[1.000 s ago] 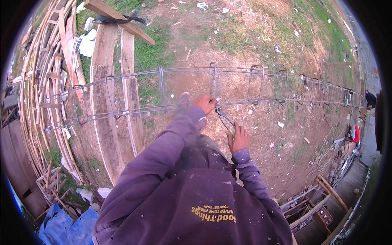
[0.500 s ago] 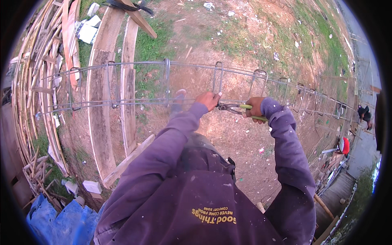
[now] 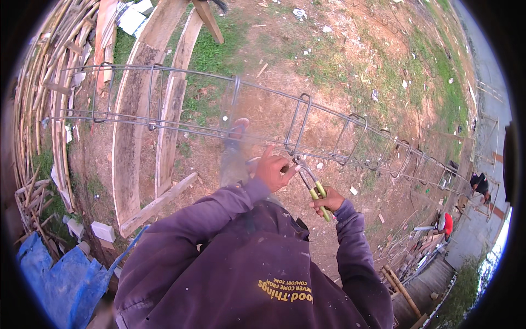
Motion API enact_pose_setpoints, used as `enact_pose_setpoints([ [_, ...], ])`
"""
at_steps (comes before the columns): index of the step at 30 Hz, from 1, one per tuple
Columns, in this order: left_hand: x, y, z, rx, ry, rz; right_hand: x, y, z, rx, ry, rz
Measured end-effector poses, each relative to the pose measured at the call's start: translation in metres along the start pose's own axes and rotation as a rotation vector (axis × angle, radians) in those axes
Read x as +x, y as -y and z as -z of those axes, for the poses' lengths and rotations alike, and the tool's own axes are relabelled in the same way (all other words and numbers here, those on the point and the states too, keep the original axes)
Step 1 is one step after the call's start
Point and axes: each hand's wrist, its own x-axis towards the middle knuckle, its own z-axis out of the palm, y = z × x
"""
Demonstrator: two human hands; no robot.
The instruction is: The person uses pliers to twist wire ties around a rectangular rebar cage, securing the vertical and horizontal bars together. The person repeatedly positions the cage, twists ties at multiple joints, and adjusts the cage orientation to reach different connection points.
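My right hand (image 3: 329, 200) is closed around the yellow-green handles of a pair of pincers (image 3: 310, 178). Their jaws point up and left, close under the lower rods of a long steel rebar cage (image 3: 257, 141). Just above the jaws stands a rectangular stirrup (image 3: 300, 123) of that cage. Left of the pincers is my left hand (image 3: 271, 171), just below the same rods. One of its fingers stretches up toward the rods and its thumb is apart, with nothing visible held. Whether a fingertip touches the steel I cannot tell.
Wooden planks (image 3: 130, 142) lie under the cage's left part, beside a bamboo pile (image 3: 33, 104). A blue tarp (image 3: 66, 282) is at the lower left. My foot (image 3: 239, 127) is below the cage. Two people, one in red (image 3: 447, 225), are at the far right.
My left hand has come off the stirrup and dropped lower. My right hand has moved down and left, turning the pincers from nearly level to steep. The cage appears more tilted in view.
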Motion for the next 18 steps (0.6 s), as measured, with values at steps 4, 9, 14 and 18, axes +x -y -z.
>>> enact_pose_setpoints([
  [4,-0.024,-0.021,-0.022,0.011,0.025,0.166,0.014,-0.054,-0.025,0.366,0.095,0.065],
  [9,-0.037,-0.002,-0.062,-0.915,0.117,0.915,0.027,-0.069,-0.044,0.733,0.326,0.289],
  [14,-0.011,0.013,-0.103,-1.457,0.13,0.846,0.045,-0.062,-0.066,0.339,-0.227,0.286],
  [18,-0.007,-0.008,-0.121,-1.155,-0.105,1.027,0.039,-0.064,-0.076,-0.829,-0.908,0.271],
])
